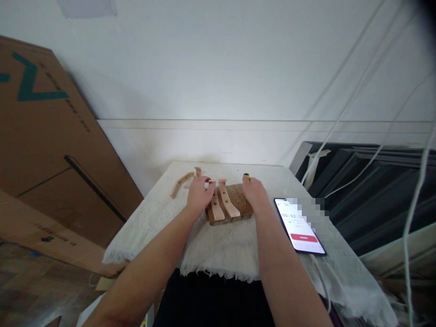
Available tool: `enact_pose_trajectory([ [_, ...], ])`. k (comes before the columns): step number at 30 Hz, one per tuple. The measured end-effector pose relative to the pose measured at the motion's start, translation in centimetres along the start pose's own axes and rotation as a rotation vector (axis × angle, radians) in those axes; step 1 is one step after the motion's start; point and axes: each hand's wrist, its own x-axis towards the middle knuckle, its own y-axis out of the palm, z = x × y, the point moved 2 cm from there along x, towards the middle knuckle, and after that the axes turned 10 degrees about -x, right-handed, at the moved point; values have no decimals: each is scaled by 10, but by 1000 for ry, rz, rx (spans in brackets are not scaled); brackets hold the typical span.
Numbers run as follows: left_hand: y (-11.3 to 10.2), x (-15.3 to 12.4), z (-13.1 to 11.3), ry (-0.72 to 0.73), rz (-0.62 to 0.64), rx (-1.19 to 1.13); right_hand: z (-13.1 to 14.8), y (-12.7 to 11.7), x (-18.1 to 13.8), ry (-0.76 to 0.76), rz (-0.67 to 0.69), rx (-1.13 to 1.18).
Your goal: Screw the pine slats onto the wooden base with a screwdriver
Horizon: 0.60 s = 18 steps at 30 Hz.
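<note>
A brown wooden board [240, 195] lies on the cloth between my hands. Two pale, curved wooden pieces with dark holes rest across it: a left piece [217, 208] and a right piece [227, 200]. My left hand [200, 194] is closed, thumb and fingers at the upper end of the left piece. At the board's far right corner, my right hand [254, 190] is closed round a small black-and-yellow object [246, 175]; only its top shows, so its kind is unclear. Beyond my left hand lie another curved wooden piece [179, 185] and a small wooden end [198, 171], partly hidden.
A phone [299, 227] showing a running timer lies to the right, with a white cable attached. White cloth [150, 227] covers the table, which stands against a wall. A large cardboard box [57, 136] leans at left; dark panels [368, 181] and hanging cables are at right.
</note>
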Motion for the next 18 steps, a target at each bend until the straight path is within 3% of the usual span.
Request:
enact_pose_trajectory([
  [4, 3, 1, 4, -32, 86, -48, 0, 2, -1, -26, -5, 34],
  [12, -8, 14, 26, -168, -24, -157, 8, 9, -4, -63, -39, 195],
  [18, -13, 19, 27, -193, -1, -255, 3, 12, 3, 49, -70, 442],
])
